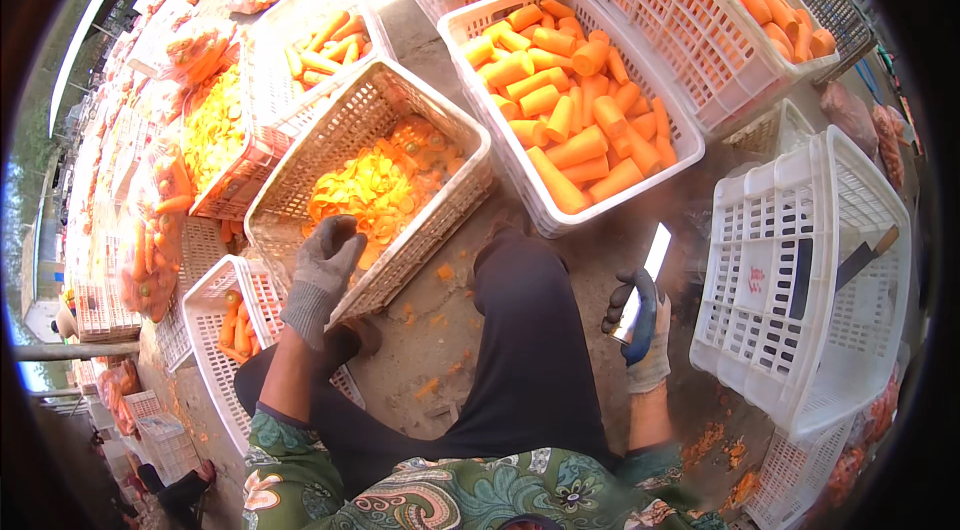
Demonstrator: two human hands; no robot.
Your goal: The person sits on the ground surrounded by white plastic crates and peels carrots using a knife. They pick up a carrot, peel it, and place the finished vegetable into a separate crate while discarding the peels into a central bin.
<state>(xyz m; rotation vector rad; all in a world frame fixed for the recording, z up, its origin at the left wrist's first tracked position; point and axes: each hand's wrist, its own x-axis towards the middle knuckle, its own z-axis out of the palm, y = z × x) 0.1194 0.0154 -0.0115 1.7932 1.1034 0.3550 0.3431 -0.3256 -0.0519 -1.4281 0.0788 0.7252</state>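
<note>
My left hand point(327, 260), in a grey knit glove, is over the near-left rim of a plastic crate point(420, 271); its fingers are curled, and whether they hold anything cannot be told. In that crate lie orange carrot peelings and cut ends point(367, 189). My right hand point(641, 316), in a glove with dark coated fingers, is closed around a shiny flat metal tool point(651, 267), whose kind glare hides. It is above the floor, right of my knee. Ahead, a white crate point(551, 226) holds peeled, trimmed carrots point(585, 147).
Another crate of peeled carrots point(772, 5) stands at the upper right. A knife point(862, 256) is at the white crate point(772, 290) on the right. At left are a crate with whole carrots point(238, 327), a crate of peelings point(217, 132) and bagged carrots point(154, 237). Scraps dot the floor.
</note>
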